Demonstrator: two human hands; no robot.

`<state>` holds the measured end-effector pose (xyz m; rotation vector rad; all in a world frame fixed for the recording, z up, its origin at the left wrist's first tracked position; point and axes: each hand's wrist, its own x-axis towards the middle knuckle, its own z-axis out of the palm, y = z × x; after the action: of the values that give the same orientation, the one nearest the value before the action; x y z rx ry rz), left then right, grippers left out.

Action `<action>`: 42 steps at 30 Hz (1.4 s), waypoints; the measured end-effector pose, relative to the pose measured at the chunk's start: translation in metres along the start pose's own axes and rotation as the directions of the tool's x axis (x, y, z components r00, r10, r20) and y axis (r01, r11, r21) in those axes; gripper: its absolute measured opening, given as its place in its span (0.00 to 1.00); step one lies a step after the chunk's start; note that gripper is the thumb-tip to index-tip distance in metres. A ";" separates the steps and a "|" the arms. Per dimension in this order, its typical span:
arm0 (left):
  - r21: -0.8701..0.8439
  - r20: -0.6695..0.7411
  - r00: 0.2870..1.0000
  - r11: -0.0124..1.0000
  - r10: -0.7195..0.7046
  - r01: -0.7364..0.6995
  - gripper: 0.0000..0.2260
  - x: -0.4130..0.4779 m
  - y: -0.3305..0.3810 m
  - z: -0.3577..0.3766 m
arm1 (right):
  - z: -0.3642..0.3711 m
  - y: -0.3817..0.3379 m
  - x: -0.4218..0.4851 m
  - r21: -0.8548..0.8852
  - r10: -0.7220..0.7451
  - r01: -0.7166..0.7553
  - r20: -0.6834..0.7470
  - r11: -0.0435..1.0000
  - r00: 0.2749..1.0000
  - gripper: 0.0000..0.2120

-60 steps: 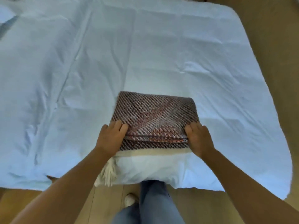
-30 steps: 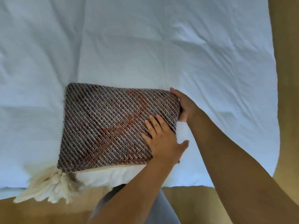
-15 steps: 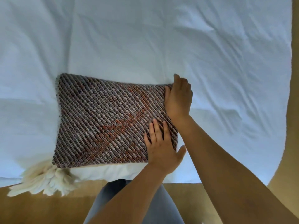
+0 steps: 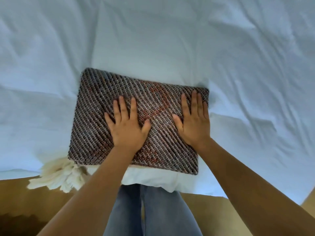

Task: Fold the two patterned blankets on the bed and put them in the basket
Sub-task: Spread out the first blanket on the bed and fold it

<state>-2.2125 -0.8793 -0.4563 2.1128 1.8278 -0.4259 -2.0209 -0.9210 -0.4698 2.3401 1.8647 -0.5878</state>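
The folded patterned blanket (image 4: 119, 99) lies flat near the bed's (image 4: 170, 40) near edge, its long axis running left to right, tilted slightly down on the right. Its cream fringe (image 4: 58, 176) spills over the edge at the near left corner. Both hands, left hand (image 4: 127, 124) and right hand (image 4: 194, 121), press flat on it, fingers straight, grasping nothing.

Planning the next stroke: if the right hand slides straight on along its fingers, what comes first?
The right hand runs off the folded blanket's far edge onto bare sheet; nothing else shows.
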 end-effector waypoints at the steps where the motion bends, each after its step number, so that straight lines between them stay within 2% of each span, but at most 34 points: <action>1: -0.022 -0.054 0.998 1.000 0.017 -0.019 0.32 -0.001 0.011 -0.006 | -0.003 -0.004 -0.001 -0.004 0.005 -0.005 -0.010 1.000 1.000 0.33; 3: -0.013 -0.165 0.967 0.980 0.194 -0.199 0.28 0.008 0.029 -0.016 | -0.009 -0.016 -0.005 -0.002 0.028 -0.028 -0.077 1.000 0.997 0.32; 4: 0.019 -0.175 0.935 0.950 0.310 -0.311 0.27 0.015 0.034 -0.020 | -0.010 -0.025 -0.008 0.012 0.052 -0.051 -0.108 0.999 0.993 0.32; 6: 0.092 -0.117 0.879 0.886 0.462 -0.454 0.26 0.036 0.030 -0.023 | -0.007 -0.048 -0.013 0.081 0.116 -0.107 -0.110 0.991 0.987 0.32; 7: 0.115 -0.093 0.872 0.875 0.481 -0.470 0.26 0.049 0.019 -0.022 | -0.003 -0.060 -0.015 0.128 0.156 -0.144 -0.086 0.981 0.984 0.32; 9: 0.101 -0.101 0.908 0.912 0.407 -0.398 0.27 0.070 -0.012 -0.019 | 0.006 -0.073 -0.016 0.178 0.199 -0.188 -0.049 0.966 0.979 0.33; 11: 0.062 -0.117 0.951 0.958 0.285 -0.279 0.30 0.081 -0.047 -0.017 | 0.013 -0.074 -0.015 0.164 0.183 -0.173 -0.046 0.971 0.982 0.34; 17: -0.023 -0.122 0.988 0.995 0.096 -0.100 0.35 0.085 -0.095 -0.019 | 0.026 -0.072 -0.013 0.142 0.189 -0.172 -0.118 0.975 0.975 0.34; 19: -0.019 -0.156 0.985 0.997 0.072 -0.075 0.34 0.075 -0.089 -0.020 | 0.024 -0.077 -0.011 0.152 0.231 -0.210 -0.134 0.966 0.964 0.34; 22: -0.016 -0.178 0.972 0.987 0.152 -0.158 0.31 0.028 -0.069 -0.005 | 0.017 -0.098 -0.010 0.202 0.322 -0.284 -0.186 0.937 0.928 0.34; 23: -0.033 -0.143 0.975 0.984 0.171 -0.178 0.30 0.005 -0.065 0.004 | 0.015 -0.109 -0.012 0.207 0.272 -0.229 -0.213 0.951 0.938 0.33; 24: -0.047 -0.095 0.980 0.983 0.173 -0.178 0.29 -0.016 -0.064 0.012 | 0.015 -0.119 -0.016 0.171 0.151 -0.114 -0.223 0.979 0.963 0.32; 26: -0.060 -0.007 0.985 0.983 0.174 -0.174 0.27 -0.044 -0.073 0.024 | 0.022 -0.133 -0.029 -0.004 -0.154 0.157 -0.187 0.988 0.970 0.28; 27: -0.061 0.009 0.983 0.982 0.181 -0.181 0.27 -0.050 -0.081 0.026 | 0.025 -0.130 -0.034 -0.068 -0.225 0.217 -0.159 0.974 0.961 0.27; 28: -0.065 0.011 0.982 0.980 0.189 -0.188 0.28 -0.052 -0.090 0.026 | 0.027 -0.122 -0.038 -0.094 -0.221 0.209 -0.139 0.973 0.965 0.27; 31: -0.155 0.023 0.991 0.980 0.130 -0.125 0.39 -0.040 -0.116 0.014 | 0.029 -0.086 -0.053 -0.067 -0.034 0.024 -0.157 0.997 0.987 0.28; 33: -0.405 0.093 0.996 0.914 0.008 0.030 0.49 -0.018 -0.129 0.000 | 0.027 -0.067 -0.064 -0.038 0.068 -0.077 -0.192 0.996 0.979 0.30; 34: -0.540 0.140 0.988 0.832 -0.062 0.129 0.52 -0.004 -0.134 -0.010 | 0.025 -0.061 -0.065 -0.016 0.134 -0.140 -0.196 0.990 0.971 0.32; 36: -0.703 0.229 0.962 0.659 -0.145 0.267 0.50 0.023 -0.140 -0.025 | 0.022 -0.055 -0.065 0.111 0.379 -0.364 -0.180 0.925 0.908 0.43; 37: -0.753 0.296 0.945 0.575 -0.139 0.320 0.47 0.031 -0.141 -0.030 | 0.019 -0.054 -0.063 0.255 0.523 -0.480 -0.138 0.839 0.841 0.49; 38: -0.783 0.373 0.923 0.503 -0.092 0.366 0.43 0.036 -0.140 -0.033 | 0.016 -0.052 -0.061 0.435 0.638 -0.551 -0.071 0.712 0.767 0.54; 40: -0.785 0.495 0.869 0.440 0.021 0.436 0.42 0.040 -0.137 -0.036 | 0.012 -0.047 -0.058 0.680 0.727 -0.570 0.077 0.462 0.682 0.59; 42: -0.772 0.563 0.821 0.413 0.092 0.483 0.42 0.039 -0.133 -0.039 | 0.006 -0.040 -0.056 0.739 0.714 -0.578 0.191 0.347 0.673 0.54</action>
<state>-2.3382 -0.8101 -0.4431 0.8675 1.4298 -0.0045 -2.0705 -0.9641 -0.4494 3.4071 0.4524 -1.2368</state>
